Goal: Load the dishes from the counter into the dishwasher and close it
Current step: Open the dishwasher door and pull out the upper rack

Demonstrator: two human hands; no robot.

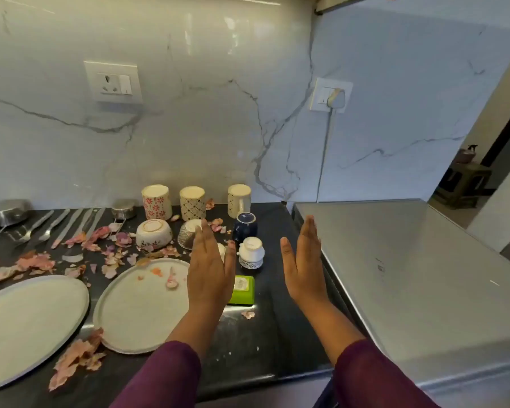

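Two plates (139,307): on desk (265,343), front left, scraps on one
Mugs (156,201): three, upside down by wall (189,128)
Bowls (153,233): upside down, mid desk
Cutlery (50,228): back left
Left hand (209,269): grip flat, empty, over plate rim
Right hand (304,266): grip flat, empty, beside steel top (409,260)

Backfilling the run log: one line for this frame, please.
stage: no dish held | left hand: open, empty | right hand: open, empty | soiled plate: on counter
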